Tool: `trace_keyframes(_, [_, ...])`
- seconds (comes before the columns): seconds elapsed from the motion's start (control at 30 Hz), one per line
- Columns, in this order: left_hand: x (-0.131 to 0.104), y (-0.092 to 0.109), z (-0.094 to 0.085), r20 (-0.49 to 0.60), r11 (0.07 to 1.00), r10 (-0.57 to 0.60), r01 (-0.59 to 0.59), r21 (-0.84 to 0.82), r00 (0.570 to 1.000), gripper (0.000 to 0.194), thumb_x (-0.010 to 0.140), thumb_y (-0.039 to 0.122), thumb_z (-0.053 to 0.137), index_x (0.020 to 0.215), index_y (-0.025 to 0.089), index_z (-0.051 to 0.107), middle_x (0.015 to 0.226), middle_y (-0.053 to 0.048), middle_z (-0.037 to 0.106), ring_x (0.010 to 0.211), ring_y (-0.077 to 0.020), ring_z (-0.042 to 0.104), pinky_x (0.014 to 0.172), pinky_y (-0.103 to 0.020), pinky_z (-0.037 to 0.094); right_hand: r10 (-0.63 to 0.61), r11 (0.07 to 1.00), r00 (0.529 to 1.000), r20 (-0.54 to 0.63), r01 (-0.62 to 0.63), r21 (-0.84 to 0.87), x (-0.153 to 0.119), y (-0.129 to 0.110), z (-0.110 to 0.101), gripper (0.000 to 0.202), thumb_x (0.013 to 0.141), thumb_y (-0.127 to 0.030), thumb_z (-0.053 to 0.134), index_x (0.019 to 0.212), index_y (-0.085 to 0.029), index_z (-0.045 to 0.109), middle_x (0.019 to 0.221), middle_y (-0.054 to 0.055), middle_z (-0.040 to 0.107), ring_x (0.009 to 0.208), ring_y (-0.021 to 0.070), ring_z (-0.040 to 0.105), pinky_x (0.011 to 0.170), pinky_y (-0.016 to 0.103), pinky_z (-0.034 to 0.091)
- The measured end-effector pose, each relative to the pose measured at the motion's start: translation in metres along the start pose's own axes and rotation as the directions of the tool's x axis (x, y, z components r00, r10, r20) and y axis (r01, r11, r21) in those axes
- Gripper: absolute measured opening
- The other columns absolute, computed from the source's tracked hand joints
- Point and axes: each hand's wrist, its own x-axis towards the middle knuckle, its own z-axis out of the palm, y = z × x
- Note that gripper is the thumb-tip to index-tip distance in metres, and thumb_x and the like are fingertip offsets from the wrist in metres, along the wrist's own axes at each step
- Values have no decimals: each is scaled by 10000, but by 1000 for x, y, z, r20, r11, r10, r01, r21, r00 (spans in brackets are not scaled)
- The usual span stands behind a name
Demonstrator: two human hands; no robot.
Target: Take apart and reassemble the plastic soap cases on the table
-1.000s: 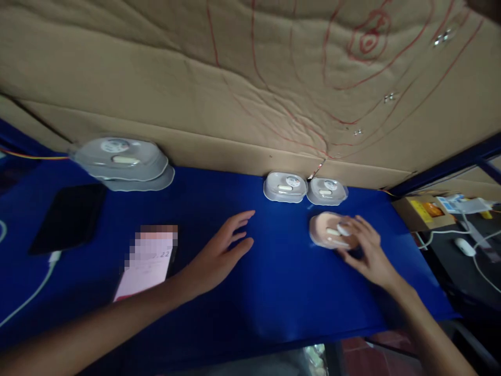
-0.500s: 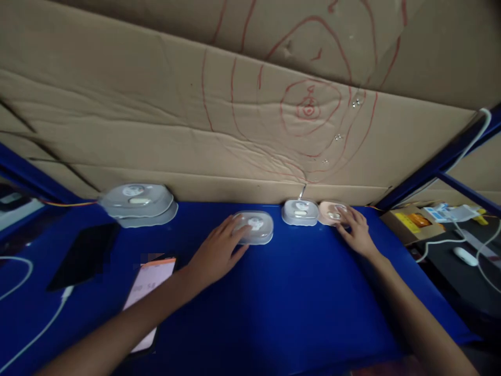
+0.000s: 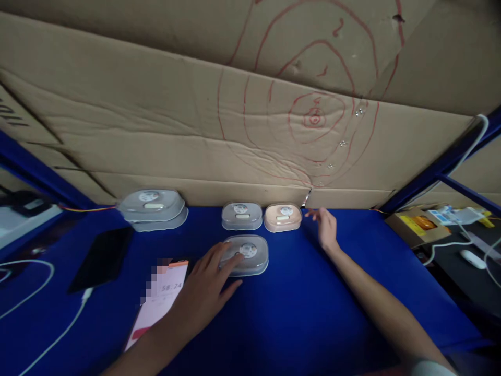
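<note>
My left hand [image 3: 209, 279] grips the left end of a grey plastic case [image 3: 256, 257] with a clear lid and a round sticker. Its index finger lies on the lid and its thumb shows by the near edge. Behind that case, a second grey case [image 3: 241, 222] stands close beside a pinkish one [image 3: 282, 222], each with a pale oblong piece and a round sticker on top. Just right of the pinkish case, my right hand [image 3: 326, 227] is raised, fingers bent and apart, holding nothing.
Stacked grey cases [image 3: 156, 211] stand at the back left. A dark phone [image 3: 104, 258] on a white cable and a lit phone [image 3: 168, 287] with a timer lie on the blue table [image 3: 305, 313]. Behind is a cardboard wall [image 3: 176, 104]; an open carton [image 3: 417, 224] is at right.
The rear grey and pinkish cases have shifted left along the wall. My right hand has come off the pinkish case. The case at my left hand has moved nearer to me.
</note>
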Motion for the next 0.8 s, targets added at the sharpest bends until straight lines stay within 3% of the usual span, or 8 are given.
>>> trace_keyframes(0.07, [-1, 2, 1, -17, 1000, 19, -19, 16, 1000, 394, 1023, 283, 614, 1417, 285, 597, 1546, -140, 527, 1422, -399, 540, 1092, -610, 556, 54, 998, 999, 7, -54, 33, 10, 9, 3, 790, 1059, -737, 125, 636, -244, 575, 721, 89, 721, 834, 248, 720, 938, 424, 552])
trace_keyframes(0.13, [0, 3, 2, -25, 999, 27, -26, 36, 999, 400, 1023, 284, 617, 1422, 272, 589, 1535, -147, 529, 1422, -402, 540, 1083, -604, 569, 89, 995, 995, 48, -91, 37, 20, 16, 7, 782, 1028, -797, 184, 570, -257, 515, 651, 68, 695, 755, 240, 710, 873, 401, 556])
trace_keyframes(0.3, [-1, 3, 3, -21, 994, 61, -59, 94, 998, 424, 1035, 296, 595, 1457, 260, 575, 1561, -173, 514, 1436, -439, 529, 1034, -604, 602, 128, 992, 985, 117, -126, -27, 43, 22, 22, 821, 947, -902, 264, 601, -238, 599, 707, 42, 711, 751, 221, 682, 842, 363, 526])
trace_keyframes(0.4, [-1, 2, 4, -22, 993, 69, -66, 99, 997, 418, 1040, 301, 581, 1456, 255, 581, 1557, -177, 524, 1438, -441, 532, 1037, -602, 603, 135, 990, 976, 170, -124, -74, 53, 24, 36, 797, 954, -883, 325, 606, -217, 592, 655, 17, 655, 709, 210, 656, 785, 360, 533])
trace_keyframes(0.47, [-1, 2, 6, -29, 993, 70, -67, 96, 997, 417, 1037, 306, 586, 1451, 259, 582, 1554, -175, 526, 1435, -439, 536, 1031, -597, 610, 137, 988, 969, 204, -119, -98, 57, 26, 45, 680, 1004, -770, 462, 712, -185, 649, 719, 4, 669, 737, 200, 672, 774, 358, 558])
trace_keyframes(0.6, [-2, 0, 11, -35, 993, 80, -77, 93, 996, 439, 1027, 298, 599, 1463, 261, 563, 1572, -174, 502, 1451, -442, 518, 1033, -601, 613, 152, 984, 959, 238, -125, -127, 60, 28, 52, 344, 1028, -467, 670, 1171, -155, 696, 1132, 52, 724, 973, 215, 719, 864, 401, 620])
trace_keyframes(0.8, [-3, 0, 13, -27, 993, 82, -79, 86, 996, 456, 1030, 307, 595, 1480, 260, 542, 1586, -182, 478, 1472, -447, 497, 1042, -606, 610, 166, 982, 954, 250, -136, -132, 62, 31, 49, 367, 1026, -426, 682, 1292, -173, 668, 1295, 81, 688, 1104, 260, 705, 935, 450, 622])
